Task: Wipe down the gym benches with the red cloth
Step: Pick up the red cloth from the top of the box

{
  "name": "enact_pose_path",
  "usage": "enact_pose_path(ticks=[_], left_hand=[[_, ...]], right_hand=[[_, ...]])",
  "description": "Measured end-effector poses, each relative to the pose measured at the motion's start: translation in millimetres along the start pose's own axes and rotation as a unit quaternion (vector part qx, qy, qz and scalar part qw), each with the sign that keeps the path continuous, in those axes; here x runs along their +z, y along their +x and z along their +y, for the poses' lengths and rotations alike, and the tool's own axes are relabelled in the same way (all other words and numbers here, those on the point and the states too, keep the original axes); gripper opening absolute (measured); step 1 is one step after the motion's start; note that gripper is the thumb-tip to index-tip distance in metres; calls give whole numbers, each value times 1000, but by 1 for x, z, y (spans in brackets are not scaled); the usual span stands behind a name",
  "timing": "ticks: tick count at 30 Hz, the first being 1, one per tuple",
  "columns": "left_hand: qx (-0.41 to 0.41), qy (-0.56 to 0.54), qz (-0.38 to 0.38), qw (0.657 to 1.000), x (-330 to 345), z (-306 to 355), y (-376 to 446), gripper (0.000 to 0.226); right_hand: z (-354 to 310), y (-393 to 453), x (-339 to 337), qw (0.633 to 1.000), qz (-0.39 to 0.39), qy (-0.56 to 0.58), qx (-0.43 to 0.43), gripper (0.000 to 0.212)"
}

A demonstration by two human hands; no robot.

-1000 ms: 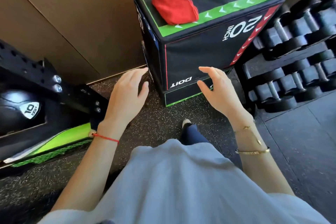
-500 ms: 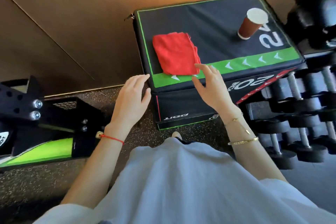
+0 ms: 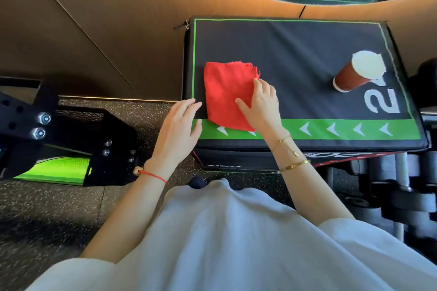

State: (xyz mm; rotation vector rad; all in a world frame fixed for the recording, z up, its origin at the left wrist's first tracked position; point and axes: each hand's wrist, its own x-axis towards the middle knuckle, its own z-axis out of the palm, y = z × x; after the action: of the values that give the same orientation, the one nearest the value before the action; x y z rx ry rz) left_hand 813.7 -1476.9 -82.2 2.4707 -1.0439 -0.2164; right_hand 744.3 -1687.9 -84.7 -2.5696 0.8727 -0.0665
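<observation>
A folded red cloth [image 3: 224, 94] lies on the near left part of a black padded box [image 3: 295, 54] with green trim. My right hand [image 3: 261, 105] rests on the cloth's right edge, fingers spread over the fabric, not closed around it. My left hand [image 3: 177, 130] hovers with fingers apart at the box's near left corner, just left of the cloth, holding nothing.
A red-brown paper cup [image 3: 357, 74] with a white lid stands on the box's right side. Dumbbells [image 3: 402, 186] sit on a rack to the right. A black metal frame [image 3: 47, 134] with a green panel stands on the speckled floor at left. A wooden wall runs behind.
The view has risen over the box top. My right hand moved from the box's front face up onto the red cloth. My left hand came up to the box's near left corner.
</observation>
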Motion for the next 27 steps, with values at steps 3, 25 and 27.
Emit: enact_pose_path(ticks=[3, 25, 27], left_hand=[[1, 2, -8, 1000, 0, -2, 3, 42], [26, -24, -29, 999, -1, -14, 10, 42], [29, -23, -30, 999, -1, -15, 9, 42]], right_hand=[[0, 3, 2, 1000, 13, 8, 8, 77], [-20, 4, 3, 1000, 13, 27, -6, 68], [-22, 0, 2, 999, 28, -25, -34, 71]])
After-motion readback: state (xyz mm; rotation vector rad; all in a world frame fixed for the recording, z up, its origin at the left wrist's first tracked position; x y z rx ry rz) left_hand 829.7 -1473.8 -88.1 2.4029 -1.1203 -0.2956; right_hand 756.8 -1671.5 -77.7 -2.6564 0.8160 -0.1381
